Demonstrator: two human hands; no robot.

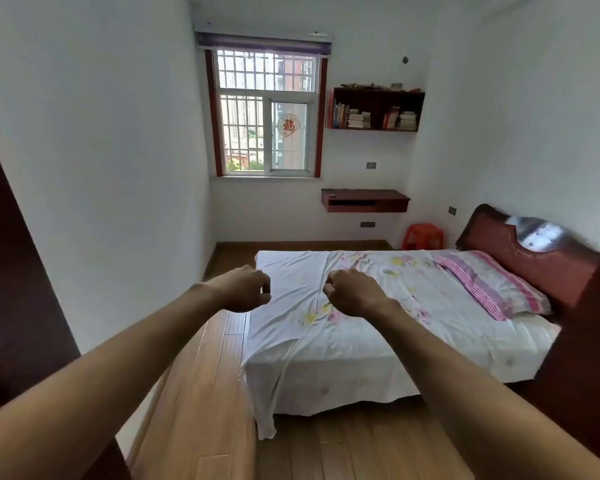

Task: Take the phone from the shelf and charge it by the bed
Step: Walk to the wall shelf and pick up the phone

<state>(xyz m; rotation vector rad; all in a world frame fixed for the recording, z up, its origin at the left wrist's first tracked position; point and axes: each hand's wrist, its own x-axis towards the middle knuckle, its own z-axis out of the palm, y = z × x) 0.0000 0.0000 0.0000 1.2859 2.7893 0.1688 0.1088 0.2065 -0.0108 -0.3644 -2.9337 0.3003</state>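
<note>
The wall-mounted bookshelf [376,109] holds upright and stacked books in two compartments, with small items lying along its top board; none can be identified as the phone at this distance. A lower wall shelf [365,199] carries one small dark object [332,195] on its left end, too small to identify. The left hand [243,289] and right hand [354,292] are extended over the near end of the bed [378,327], both curled into loose fists, holding nothing. A striped pillow [492,284] lies against the headboard [530,244]. A red stool [423,236] stands between bed and lower shelf. The floor is wood plank.
</note>
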